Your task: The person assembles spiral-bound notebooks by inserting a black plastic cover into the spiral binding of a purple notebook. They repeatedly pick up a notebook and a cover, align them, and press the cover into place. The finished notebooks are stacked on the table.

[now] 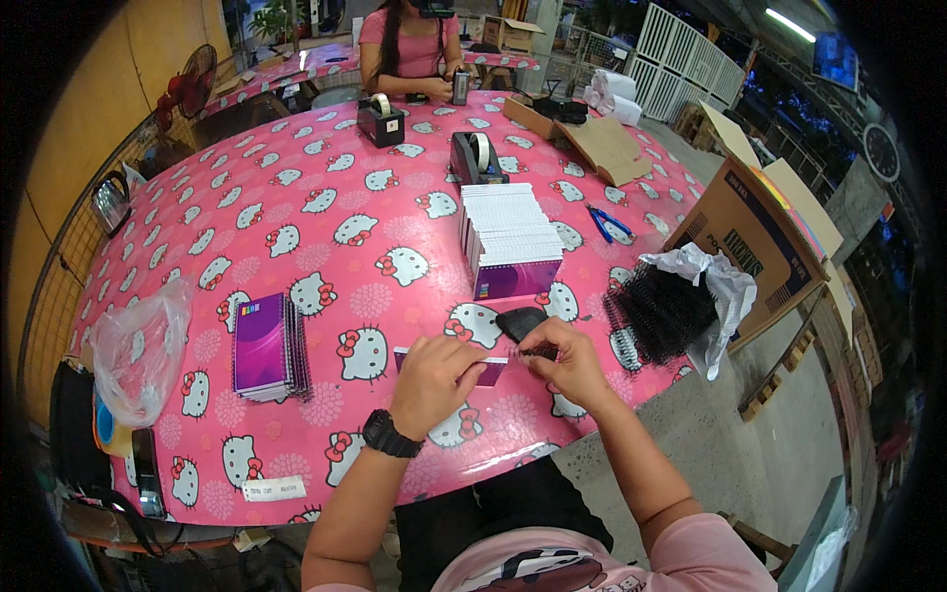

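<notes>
My left hand [432, 383] is closed on a small purple-covered notebook [493, 372], which lies low over the table with its white page edge showing. At the notebook's right end, my right hand [570, 367] pinches a short black spiral binding coil [536, 351]. Whether the coil has entered the pages is too small to tell. A dark flat object [520, 323] lies just beyond my right fingers. Ahead stands a tall stack of purple notebooks [515, 280], white edges up. To the left is a pile of spiral-bound purple notebooks [260, 340].
Black coils [659, 318] heap at the right edge by crumpled white wrapping [732, 286] and a large carton [748, 242]. Blue-handled pliers [610, 226] and two tape dispensers [380, 124] lie farther off. A plastic bag [143, 350] and phone [146, 474] are left. Someone [412, 49] sits opposite.
</notes>
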Demonstrator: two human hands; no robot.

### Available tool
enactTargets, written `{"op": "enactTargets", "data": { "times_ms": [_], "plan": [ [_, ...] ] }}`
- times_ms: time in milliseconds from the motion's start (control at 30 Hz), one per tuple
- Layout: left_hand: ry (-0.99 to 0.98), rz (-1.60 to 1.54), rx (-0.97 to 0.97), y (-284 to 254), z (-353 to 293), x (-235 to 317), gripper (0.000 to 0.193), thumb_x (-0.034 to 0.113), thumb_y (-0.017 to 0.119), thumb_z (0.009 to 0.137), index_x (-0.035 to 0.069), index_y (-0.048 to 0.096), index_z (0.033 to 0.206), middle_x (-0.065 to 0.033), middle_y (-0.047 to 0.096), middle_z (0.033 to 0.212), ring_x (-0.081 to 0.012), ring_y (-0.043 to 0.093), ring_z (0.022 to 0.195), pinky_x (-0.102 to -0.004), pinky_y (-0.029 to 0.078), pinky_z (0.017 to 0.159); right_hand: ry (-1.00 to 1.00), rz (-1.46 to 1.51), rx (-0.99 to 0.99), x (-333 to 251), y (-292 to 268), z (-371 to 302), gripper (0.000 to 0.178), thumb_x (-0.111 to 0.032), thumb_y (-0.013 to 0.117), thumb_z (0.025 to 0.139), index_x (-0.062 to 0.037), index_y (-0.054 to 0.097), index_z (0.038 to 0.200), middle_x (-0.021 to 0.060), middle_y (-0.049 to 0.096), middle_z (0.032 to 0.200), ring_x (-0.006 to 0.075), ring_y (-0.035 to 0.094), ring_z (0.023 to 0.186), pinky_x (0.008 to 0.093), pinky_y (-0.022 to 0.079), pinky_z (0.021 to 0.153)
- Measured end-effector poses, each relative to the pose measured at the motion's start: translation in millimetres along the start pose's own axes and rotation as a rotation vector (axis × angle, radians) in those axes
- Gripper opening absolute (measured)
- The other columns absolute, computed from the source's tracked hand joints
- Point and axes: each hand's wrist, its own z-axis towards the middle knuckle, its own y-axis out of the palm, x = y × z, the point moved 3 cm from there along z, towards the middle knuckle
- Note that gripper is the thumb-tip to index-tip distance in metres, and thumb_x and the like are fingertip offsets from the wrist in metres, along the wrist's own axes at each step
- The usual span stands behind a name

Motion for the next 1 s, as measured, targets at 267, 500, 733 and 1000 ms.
{"op": "enactTargets", "data": {
  "times_ms": [267, 500, 733, 1000],
  "plan": [
    [0.003, -0.004, 0.015, -1, 0, 0, 0.011, 0.010, 0.070, 0.072, 0.007, 0.065, 0.081, -0.0066, 0.063, 0.077, -0.0244, 0.058, 0.074, -0.0352, 0.043, 0.069, -0.043, -0.052, -0.153, -5, -3, -1, 0.016, -0.004, 0.068, 0.078, -0.0020, 0.063, 0.093, 0.0082, 0.061, 0.086, 0.0186, 0.059, 0.081, 0.0295, 0.047, 0.072],
    [0.020, 0.039, -0.030, 2, 0, 5, 0.016, 0.012, 0.071, 0.071, 0.008, 0.064, 0.085, -0.0063, 0.061, 0.080, -0.0248, 0.057, 0.079, -0.0361, 0.043, 0.071, -0.075, -0.099, -0.280, 2, -4, -1, 0.026, -0.016, 0.062, 0.088, -0.0026, 0.061, 0.110, 0.0027, 0.059, 0.082, 0.0104, 0.054, 0.069, 0.0235, 0.044, 0.060],
    [0.076, -0.001, -0.074, 11, 2, 19, 0.020, 0.017, 0.069, 0.073, 0.008, 0.062, 0.090, -0.0048, 0.059, 0.091, -0.0232, 0.056, 0.087, -0.0369, 0.041, 0.073, -0.024, -0.041, -0.323, -9, 1, -4, 0.036, -0.017, 0.057, 0.091, -0.0045, 0.051, 0.125, 0.0069, 0.058, 0.081, 0.0131, 0.054, 0.071, 0.0261, 0.045, 0.067],
    [0.079, 0.065, -0.202, 10, 2, 19, 0.016, 0.024, 0.061, 0.082, 0.010, 0.061, 0.091, -0.0031, 0.059, 0.089, -0.0220, 0.056, 0.087, -0.0364, 0.039, 0.073, -0.378, -0.529, -0.111, 13, -19, 21, 0.032, -0.017, 0.065, 0.081, -0.0090, 0.061, 0.111, 0.0136, 0.056, 0.118, 0.0297, 0.051, 0.110, 0.0412, 0.041, 0.094]
  ]
}}
